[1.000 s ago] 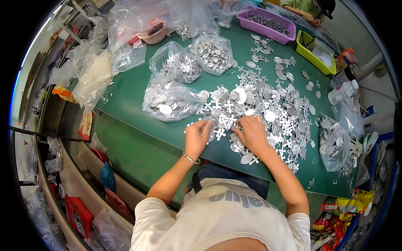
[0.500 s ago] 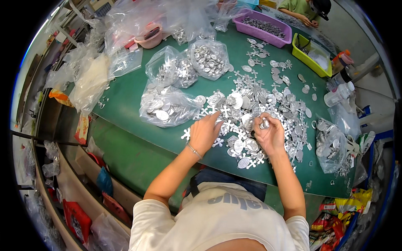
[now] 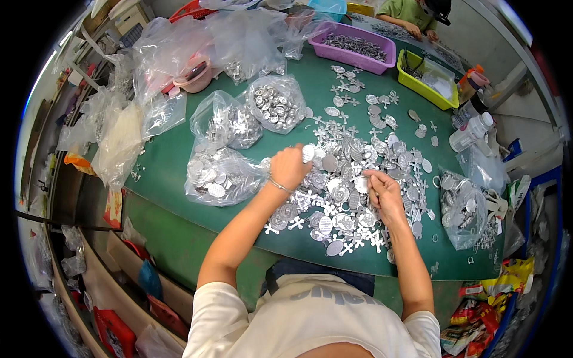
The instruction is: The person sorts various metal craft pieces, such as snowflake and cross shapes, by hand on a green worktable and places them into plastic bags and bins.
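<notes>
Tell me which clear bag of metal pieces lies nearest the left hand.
The bag at the table's near left edge, just left of the left hand, nearly touching it. The two bags behind it lie farther back, and the one at the right edge is beyond the right hand.

A green tabletop (image 3: 179, 250) fills the view, evenly lit from above. Open shelves (image 3: 77, 238) run along its left side, stuffed with bags. At the far right lies pale grey floor (image 3: 513, 107), near blue crates (image 3: 537, 197).

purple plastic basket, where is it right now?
Head view, far side of the green table: the purple plastic basket sits upper centre, just left of the yellow-green plastic tray.
</notes>
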A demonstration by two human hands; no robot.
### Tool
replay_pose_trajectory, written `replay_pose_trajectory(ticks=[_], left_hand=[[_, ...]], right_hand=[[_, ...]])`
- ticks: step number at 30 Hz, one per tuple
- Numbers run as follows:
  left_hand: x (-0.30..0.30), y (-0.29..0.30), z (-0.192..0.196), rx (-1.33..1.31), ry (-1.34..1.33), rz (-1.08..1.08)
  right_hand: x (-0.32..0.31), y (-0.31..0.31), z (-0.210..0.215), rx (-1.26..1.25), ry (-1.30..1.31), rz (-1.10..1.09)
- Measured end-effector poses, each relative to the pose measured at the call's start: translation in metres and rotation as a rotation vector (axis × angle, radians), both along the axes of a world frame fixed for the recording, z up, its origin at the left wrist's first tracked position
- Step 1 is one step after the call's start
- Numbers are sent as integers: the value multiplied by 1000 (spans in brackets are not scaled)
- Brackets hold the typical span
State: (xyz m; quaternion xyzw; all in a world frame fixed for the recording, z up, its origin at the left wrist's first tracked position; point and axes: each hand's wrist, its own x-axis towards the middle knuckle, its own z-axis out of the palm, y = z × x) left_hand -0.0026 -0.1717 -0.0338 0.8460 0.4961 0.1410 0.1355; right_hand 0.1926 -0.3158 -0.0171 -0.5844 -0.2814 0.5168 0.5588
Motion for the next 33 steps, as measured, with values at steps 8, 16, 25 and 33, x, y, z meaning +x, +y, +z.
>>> replay_pose_trajectory(ticks=[8,16,25,33], left_hand=[[5,5,9,40,-181,25],[35,0,19,-31,43,-230],[26,6,34,-103,61,-157],[17,24,29,-59,79,-67]], right_hand=[[-26,38,22,343,-1444,498],[16,98,-4,234,-1357,240],[22,65,15,179,-1211,492],[26,12,12,343,-1168,652]])
